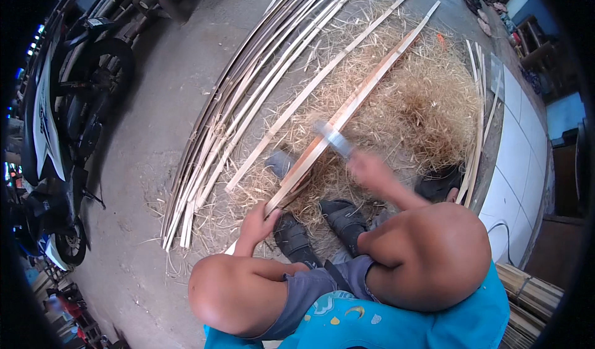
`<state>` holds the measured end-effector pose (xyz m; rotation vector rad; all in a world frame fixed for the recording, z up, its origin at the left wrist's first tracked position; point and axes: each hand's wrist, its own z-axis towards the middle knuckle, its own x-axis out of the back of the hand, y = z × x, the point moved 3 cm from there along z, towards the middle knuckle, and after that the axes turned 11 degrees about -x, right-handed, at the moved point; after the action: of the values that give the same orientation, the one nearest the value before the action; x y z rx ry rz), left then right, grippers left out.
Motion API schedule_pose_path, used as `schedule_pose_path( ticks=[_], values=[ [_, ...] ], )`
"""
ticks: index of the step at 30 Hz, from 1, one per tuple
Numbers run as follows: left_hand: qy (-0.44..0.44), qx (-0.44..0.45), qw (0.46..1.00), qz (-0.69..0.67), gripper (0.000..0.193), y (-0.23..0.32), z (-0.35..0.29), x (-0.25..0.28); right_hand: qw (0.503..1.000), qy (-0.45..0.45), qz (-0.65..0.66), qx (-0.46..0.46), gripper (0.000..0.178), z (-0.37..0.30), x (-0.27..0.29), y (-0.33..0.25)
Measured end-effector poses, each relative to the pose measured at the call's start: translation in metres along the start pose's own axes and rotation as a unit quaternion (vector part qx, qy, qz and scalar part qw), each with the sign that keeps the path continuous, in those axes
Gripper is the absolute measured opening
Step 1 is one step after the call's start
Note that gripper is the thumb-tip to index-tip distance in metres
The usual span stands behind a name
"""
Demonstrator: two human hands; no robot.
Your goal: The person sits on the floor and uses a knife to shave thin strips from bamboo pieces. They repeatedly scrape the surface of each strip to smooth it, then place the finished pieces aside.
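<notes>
A long pale bamboo strip slants from near my feet up to the right, lying along a reddish-brown wooden board. My left hand is closed around the strip's near end, beside my left sandal. Across the strip's middle lies a knife with a broad grey blade, smeared by motion. My right hand is closed on its handle, which the fingers hide. Under the board sits a rounded grey object, partly covered, its kind unclear.
Thin curly shavings heap around the board. Several long bamboo strips lie to the left, others at the right beside white tiles. A motorcycle stands far left. Bundled sticks lie at lower right.
</notes>
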<state>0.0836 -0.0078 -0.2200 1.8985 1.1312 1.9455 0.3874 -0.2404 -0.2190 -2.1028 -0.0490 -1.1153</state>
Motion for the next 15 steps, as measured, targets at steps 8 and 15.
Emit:
schedule_pose_path(
  ticks=[8, 15],
  values=[
    [-0.091, 0.019, 0.996, 0.012, 0.041, -0.041, -0.021, -0.005, 0.970, 0.173, 0.030, -0.167, 0.042, 0.035, 0.089, 0.069],
    [-0.063, 0.019, 0.995, -0.074, 0.051, -0.016, 0.037, -0.013, 0.998, 0.046, -0.042, 0.013, 0.032, 0.010, 0.006, 0.022]
  ],
)
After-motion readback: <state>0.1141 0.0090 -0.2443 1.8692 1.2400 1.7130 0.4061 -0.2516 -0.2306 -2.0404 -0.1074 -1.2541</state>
